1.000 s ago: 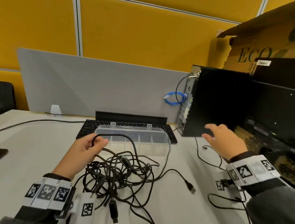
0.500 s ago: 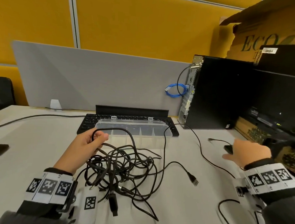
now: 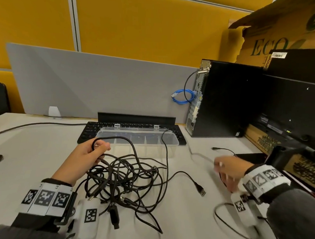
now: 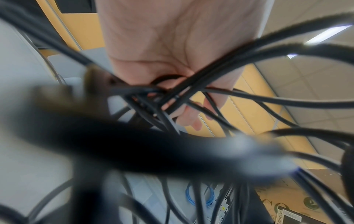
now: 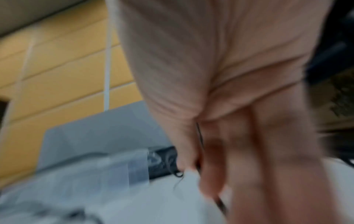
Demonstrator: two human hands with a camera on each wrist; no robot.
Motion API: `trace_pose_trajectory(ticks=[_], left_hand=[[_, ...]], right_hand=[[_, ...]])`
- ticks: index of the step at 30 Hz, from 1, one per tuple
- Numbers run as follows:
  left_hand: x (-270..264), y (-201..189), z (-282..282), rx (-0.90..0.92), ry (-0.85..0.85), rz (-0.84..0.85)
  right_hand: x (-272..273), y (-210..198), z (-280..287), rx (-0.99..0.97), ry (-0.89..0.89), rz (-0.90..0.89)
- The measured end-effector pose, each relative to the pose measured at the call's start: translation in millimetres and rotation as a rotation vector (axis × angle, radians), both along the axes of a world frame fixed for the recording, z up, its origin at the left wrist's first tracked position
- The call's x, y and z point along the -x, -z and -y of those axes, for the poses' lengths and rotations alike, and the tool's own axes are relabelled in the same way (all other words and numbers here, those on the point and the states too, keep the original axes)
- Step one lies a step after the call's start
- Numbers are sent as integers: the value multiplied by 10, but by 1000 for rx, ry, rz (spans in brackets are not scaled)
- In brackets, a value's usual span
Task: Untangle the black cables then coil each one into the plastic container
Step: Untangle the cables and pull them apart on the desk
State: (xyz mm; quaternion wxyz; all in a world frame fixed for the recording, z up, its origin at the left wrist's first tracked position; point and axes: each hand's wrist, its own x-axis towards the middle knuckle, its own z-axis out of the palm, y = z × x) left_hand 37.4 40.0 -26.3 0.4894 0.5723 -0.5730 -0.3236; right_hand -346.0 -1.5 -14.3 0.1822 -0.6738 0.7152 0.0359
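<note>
A tangle of black cables [image 3: 125, 179] lies on the white desk in front of the clear plastic container [image 3: 173, 143], which is open with dividers inside. My left hand [image 3: 97, 151] grips a loop of cable lifted from the left of the tangle; in the left wrist view several black cables [image 4: 210, 72] cross my curled left hand [image 4: 172, 45]. To the right, my right hand [image 3: 223, 169] is blurred with motion, and a thin black cable [image 3: 200, 154] leads into it. In the right wrist view that thin cable [image 5: 199, 136] runs between thumb and fingers of my right hand [image 5: 229, 75].
A black keyboard [image 3: 91, 129] lies behind the container. A black PC tower [image 3: 226, 100] with a blue cable [image 3: 183, 97] stands at the right, with boxes beside it. A loose USB plug [image 3: 201, 191] and another cable end [image 3: 214, 148] lie on the desk.
My right hand dropped from the PC tower to the desk, then swept left with a thin cable. The left hand kept its hold on the loop.
</note>
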Motion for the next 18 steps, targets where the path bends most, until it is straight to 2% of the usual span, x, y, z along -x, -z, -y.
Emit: trace_pose_trajectory(ticks=[2,3,5,6,9,11,13,15,17,18], left_hand=[[3,-2,-1,-10,0,-5],[3,-6,-2,-14,-1,-6],[2,-8,1,-18,1,-18],[2,-9,5,-19,2,-25],[6,1,3,-21,0,-34],[14,5,9,-27,-2,-49],[28,1,21,-40,-2,-81],[37,-4,34,-52,-14,-107],[41,-11,41,-59,-20,-136],[45,-12,38,-60,-8,-165]], right_hand=[[-10,-160,142,306,133,386],[-2,-232,223,512,158,490],[25,-307,367,788,172,527],[33,-323,407,818,180,475],[96,-266,456,595,225,164],[54,-242,353,532,180,39],[-55,-203,178,544,33,-25],[-201,-182,-16,429,-182,-122],[-414,-196,-201,349,-351,-73],[-553,-227,-290,360,-413,27]])
